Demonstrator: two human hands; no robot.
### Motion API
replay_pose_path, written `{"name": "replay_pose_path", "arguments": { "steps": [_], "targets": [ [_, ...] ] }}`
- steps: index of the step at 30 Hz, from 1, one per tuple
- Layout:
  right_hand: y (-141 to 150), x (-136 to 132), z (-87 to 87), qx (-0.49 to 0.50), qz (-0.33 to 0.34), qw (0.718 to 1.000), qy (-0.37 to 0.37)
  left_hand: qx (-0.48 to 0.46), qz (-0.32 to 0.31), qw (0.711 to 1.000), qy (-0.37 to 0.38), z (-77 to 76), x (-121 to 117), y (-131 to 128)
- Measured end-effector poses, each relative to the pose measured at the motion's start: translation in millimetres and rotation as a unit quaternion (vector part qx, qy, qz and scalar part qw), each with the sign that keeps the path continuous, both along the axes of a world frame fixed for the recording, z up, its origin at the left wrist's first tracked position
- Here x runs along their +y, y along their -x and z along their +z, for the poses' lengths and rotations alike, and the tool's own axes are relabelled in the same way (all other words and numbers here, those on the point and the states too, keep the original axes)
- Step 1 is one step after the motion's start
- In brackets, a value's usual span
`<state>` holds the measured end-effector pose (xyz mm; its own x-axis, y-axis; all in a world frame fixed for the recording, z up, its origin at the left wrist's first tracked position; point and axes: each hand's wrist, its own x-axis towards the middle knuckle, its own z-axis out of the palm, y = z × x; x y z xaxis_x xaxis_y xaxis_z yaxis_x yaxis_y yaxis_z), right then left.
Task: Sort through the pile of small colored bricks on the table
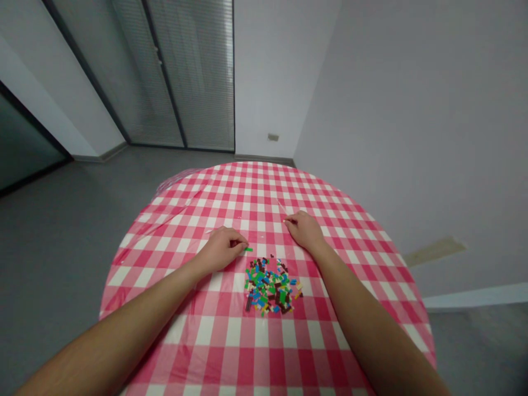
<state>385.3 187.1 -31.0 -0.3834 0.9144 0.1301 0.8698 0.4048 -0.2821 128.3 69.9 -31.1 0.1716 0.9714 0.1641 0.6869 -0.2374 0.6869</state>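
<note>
Our forearms (136, 319) flanked piled loose bricks (266, 287) on checkered tablecloth (256, 201). We had the left hand (223, 247) curled at a green brick (249, 249), grip indeterminable; our right hand (304, 228) was pinched closed, contents unclear. Glazed panels (198, 88) stood at left, a pale wall (421, 126) at right.

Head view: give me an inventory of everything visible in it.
Toy brick pile: one, multicoloured, centre foreground
Green brick: one, green, just beyond pile
Pale piece: one, whitish, farther right
Checked tablecloth: one, red and white, under bricks
Walls: several, pale grey, back, left and right
Small patch: one, beige, back wall
Strip: one, beige, right wall
Glass panels: several, grey, dark-framed, left
Floor: one, grey, behind and beside
Hands: two, bare, left at green brick, right at pale piece
</note>
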Motion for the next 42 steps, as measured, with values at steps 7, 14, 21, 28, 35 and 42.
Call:
{"name": "replay_pose_path", "arguments": {
  "steps": [7,14,21,28,35,42],
  "targets": [
    [1.9,-0.3,0.9,-0.002,0.001,1.000,-0.005,0.006,0.001,1.000,-0.005,3.0,-0.5,-0.8],
    [4.0,-2.4,3.3,0.016,0.011,1.000,0.001,0.008,-0.003,1.000,-0.002,5.5,-2.2,-2.2],
    [1.9,0.5,1.7,0.041,0.006,0.999,0.013,0.039,-0.010,0.999,-0.006,-0.6,1.1,0.0],
    [-0.3,1.4,0.1,0.089,0.014,0.996,0.021,0.044,-0.010,0.999,-0.024,-1.7,1.6,-1.6],
    [-6.8,1.2,15.5,0.162,-0.032,0.985,0.055,0.063,0.000,0.998,-0.027,-2.4,1.1,-2.6],
    [-19.5,-25.6,66.3,0.038,0.142,0.968,0.203,0.109,0.010,0.993,-0.037,-1.5,5.4,-2.6]
  ]
}}
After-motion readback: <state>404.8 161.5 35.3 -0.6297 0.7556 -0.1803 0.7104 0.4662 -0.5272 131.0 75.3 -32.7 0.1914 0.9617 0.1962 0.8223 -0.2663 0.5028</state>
